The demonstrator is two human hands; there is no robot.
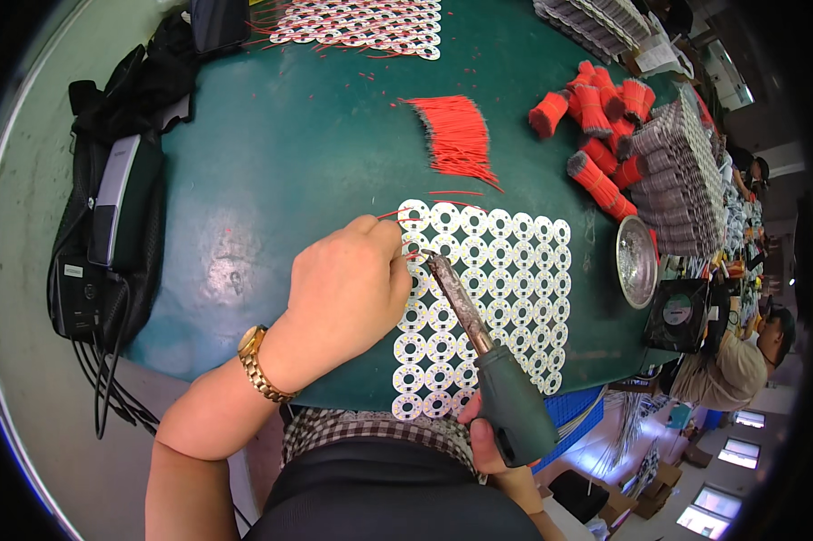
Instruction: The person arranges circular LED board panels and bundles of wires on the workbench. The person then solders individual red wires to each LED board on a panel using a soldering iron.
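Observation:
My left hand [348, 293] pinches a short red wire [396, 215] and rests on the left edge of a white panel of round circuit boards [506, 270] on the green table [289, 153]. My right hand [483, 446], mostly hidden, grips the dark handle of a soldering iron [492, 361]. The iron's tip touches the panel right beside my left fingers. A gold watch [258, 361] sits on my left wrist.
A fan of loose red wires [456, 135] lies beyond the panel. Bundles of red wires [596, 117], stacked panels [686, 171], a round metal dish [636, 261] and a small black fan [677, 316] stand at right. Another panel [361, 22] lies far. A black bag [118, 234] hangs left. A person [740, 361] sits right.

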